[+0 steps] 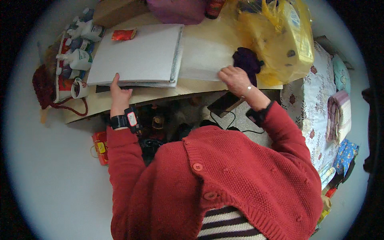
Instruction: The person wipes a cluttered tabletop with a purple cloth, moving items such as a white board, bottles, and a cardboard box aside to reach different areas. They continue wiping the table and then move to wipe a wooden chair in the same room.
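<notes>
A stack of flat white boards or a white folder [135,57] lies on the table before me, its layers showing along the right and front edges. My left hand [120,94] grips its front left edge, thumb on top and the other fingers partly hidden below. To the right of the stack spreads a translucent plastic sheet [199,61]. My right hand [235,79] is curled at the sheet's right front corner and appears to pinch it; the fingertips are hidden. A small red packet [123,34] rests on the white stack. Dark purple cloth [247,61] lies just beyond my right hand.
A yellow plastic bag [276,45] with things inside stands at the right. Several pump bottles [80,60] in a basket and a mug [79,88] line the left side. Below the table edge are a dark box [225,103] and a cable. A bed [312,90] stands farther right.
</notes>
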Available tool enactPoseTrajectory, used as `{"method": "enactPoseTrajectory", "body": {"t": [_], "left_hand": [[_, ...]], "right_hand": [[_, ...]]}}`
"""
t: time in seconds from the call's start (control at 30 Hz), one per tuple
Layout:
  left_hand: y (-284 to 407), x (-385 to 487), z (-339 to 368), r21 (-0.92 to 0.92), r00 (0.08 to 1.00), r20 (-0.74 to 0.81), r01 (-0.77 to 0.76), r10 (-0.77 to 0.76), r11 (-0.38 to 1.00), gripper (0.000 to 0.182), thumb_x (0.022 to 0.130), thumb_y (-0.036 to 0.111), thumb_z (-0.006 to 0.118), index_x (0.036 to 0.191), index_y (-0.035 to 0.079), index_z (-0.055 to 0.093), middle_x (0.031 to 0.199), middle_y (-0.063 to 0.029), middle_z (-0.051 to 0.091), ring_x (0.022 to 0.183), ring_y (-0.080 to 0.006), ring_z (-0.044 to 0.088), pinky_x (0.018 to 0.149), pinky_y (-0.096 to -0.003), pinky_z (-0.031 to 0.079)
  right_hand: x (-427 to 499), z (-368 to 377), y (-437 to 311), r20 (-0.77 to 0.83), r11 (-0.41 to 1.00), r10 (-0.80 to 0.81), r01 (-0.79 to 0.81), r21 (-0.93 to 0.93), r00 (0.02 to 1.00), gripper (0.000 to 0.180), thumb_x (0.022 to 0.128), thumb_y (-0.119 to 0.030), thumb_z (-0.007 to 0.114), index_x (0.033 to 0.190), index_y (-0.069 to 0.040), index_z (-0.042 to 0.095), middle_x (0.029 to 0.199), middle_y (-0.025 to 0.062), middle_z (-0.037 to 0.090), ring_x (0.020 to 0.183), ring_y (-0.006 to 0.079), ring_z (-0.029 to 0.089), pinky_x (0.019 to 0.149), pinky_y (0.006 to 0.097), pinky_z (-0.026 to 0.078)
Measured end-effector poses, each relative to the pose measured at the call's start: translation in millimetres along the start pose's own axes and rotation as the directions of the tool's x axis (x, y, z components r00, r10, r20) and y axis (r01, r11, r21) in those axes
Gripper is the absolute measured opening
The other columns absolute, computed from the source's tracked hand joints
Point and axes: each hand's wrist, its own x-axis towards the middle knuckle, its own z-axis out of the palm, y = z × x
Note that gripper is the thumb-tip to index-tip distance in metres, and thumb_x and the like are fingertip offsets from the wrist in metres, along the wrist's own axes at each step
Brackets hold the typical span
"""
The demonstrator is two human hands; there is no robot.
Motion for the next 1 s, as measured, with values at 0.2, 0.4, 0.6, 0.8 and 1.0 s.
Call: {"method": "enactPoseTrajectory", "body": {"t": [0.2,0.4,0.6,0.8,1.0], "left_hand": [[-5,1,4,-0.483,0.979,0.009,0.183,-0.204,0.856,0.056,0.084,0.020,0.065,0.131,0.003,0.041,0.124,-0.0169,0.049,0.104,-0.0245,0.054,0.087,-0.0403,0.047],[49,-10,11,-0.842,0.859,0.168,0.380,-0.484,0.383,0.059,0.088,0.033,0.061,0.135,0.004,0.039,0.135,-0.0141,0.045,0.122,-0.0321,0.042,0.105,-0.0499,0.031],[26,-8,7,-0.883,0.885,0.279,0.389,-0.372,0.263,0.058,0.088,0.027,0.063,0.134,0.004,0.037,0.131,-0.0172,0.046,0.106,-0.0339,0.052,0.093,-0.0499,0.043],[-13,5,7,-0.860,0.908,0.174,0.329,-0.381,0.391,0.062,0.080,0.006,0.062,0.136,0.004,0.036,0.127,-0.0142,0.047,0.100,-0.0244,0.056,0.086,-0.0405,0.046],[-14,2,12,-0.391,0.995,-0.024,0.078,-0.095,0.917,0.073,0.082,0.040,0.067,0.138,0.006,0.033,0.131,-0.0188,0.042,0.100,-0.0243,0.050,0.095,-0.0496,0.034]], "right_hand": [[-28,-81,1,-0.376,0.974,0.225,-0.203,0.097,0.899,0.022,0.072,-0.003,0.060,0.094,-0.008,0.058,0.084,0.0129,0.061,0.083,0.0314,0.063,0.069,0.0406,0.051],[-7,-140,6,-0.295,0.649,0.635,-0.286,0.705,0.714,0.016,0.087,-0.009,0.056,0.100,-0.002,0.062,0.083,0.0065,0.063,0.072,0.0167,0.059,0.065,0.0288,0.047],[47,-41,31,0.344,-0.201,0.711,-0.292,0.935,0.613,0.022,0.084,-0.018,0.060,0.098,-0.001,0.063,0.083,0.0010,0.060,0.076,0.0132,0.058,0.064,0.0288,0.048],[35,35,29,0.432,-0.577,0.601,-0.008,0.817,0.673,0.026,0.080,-0.013,0.067,0.097,0.000,0.052,0.084,0.0081,0.061,0.074,0.0216,0.063,0.067,0.0377,0.054],[34,29,13,0.384,-0.173,0.783,-0.422,0.890,0.489,0.013,0.083,-0.010,0.057,0.083,-0.002,0.046,0.068,0.0092,0.055,0.053,0.0210,0.060,0.047,0.0367,0.053]]}}
